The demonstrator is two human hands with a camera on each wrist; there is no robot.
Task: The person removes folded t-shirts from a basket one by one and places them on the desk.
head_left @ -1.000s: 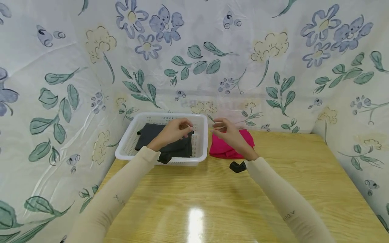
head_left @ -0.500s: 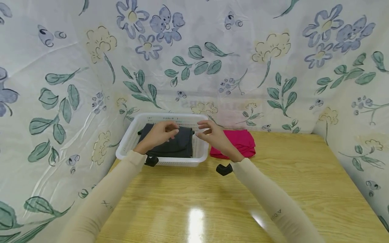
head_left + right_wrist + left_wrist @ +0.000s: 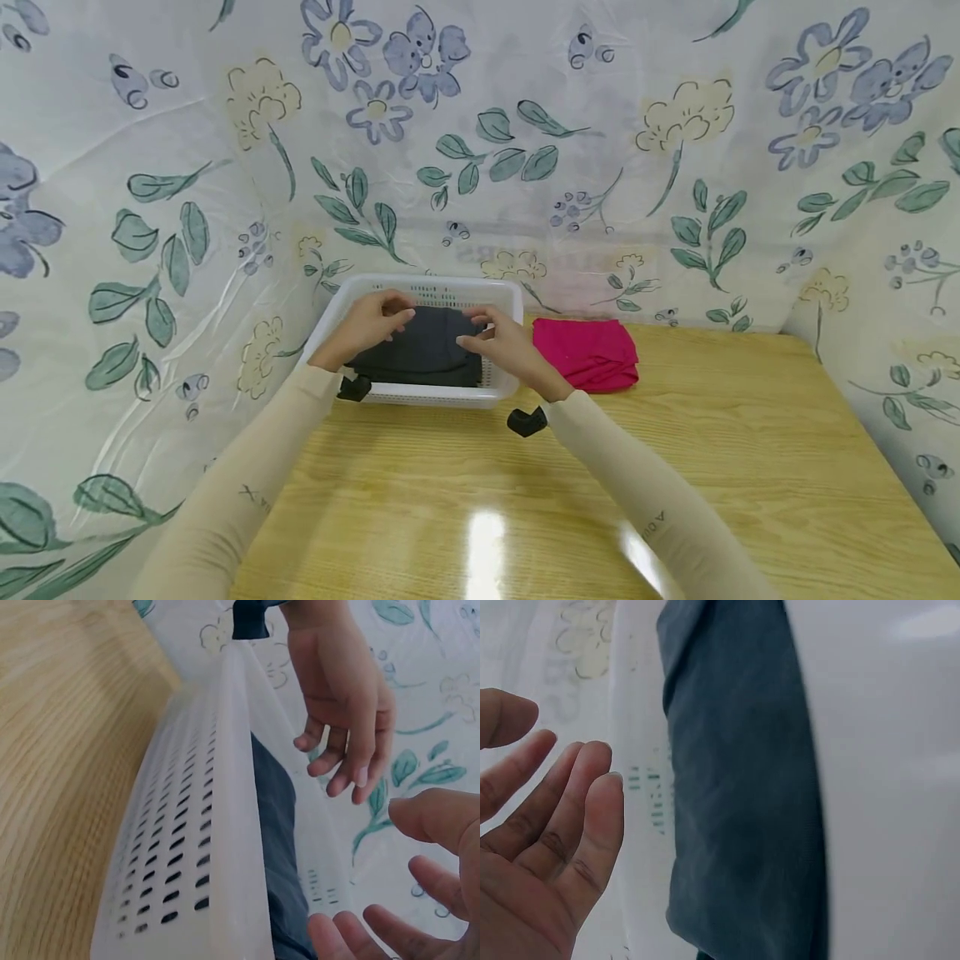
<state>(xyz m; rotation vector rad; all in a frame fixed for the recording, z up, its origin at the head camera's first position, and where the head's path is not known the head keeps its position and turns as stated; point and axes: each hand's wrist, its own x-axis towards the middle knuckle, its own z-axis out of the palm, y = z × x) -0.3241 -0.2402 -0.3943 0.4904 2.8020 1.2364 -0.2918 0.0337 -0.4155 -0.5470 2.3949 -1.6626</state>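
— Left hand (image 3: 372,321) and right hand (image 3: 506,340) have shifted left over the last second, both now above the white basket (image 3: 427,396).
— In what state is each grip?
— Spread, with fingers parted and loosely bent. Folded dark cloth (image 3: 431,342) lies inside the basket; folded pink cloth (image 3: 587,354) rests on the tabletop (image 3: 720,417), just right of it.

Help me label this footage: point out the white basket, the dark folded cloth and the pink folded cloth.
White basket (image 3: 435,395), head view: front rim.
Dark folded cloth (image 3: 742,780), left wrist view: middle of its visible face.
Pink folded cloth (image 3: 585,354), head view: middle of its top.
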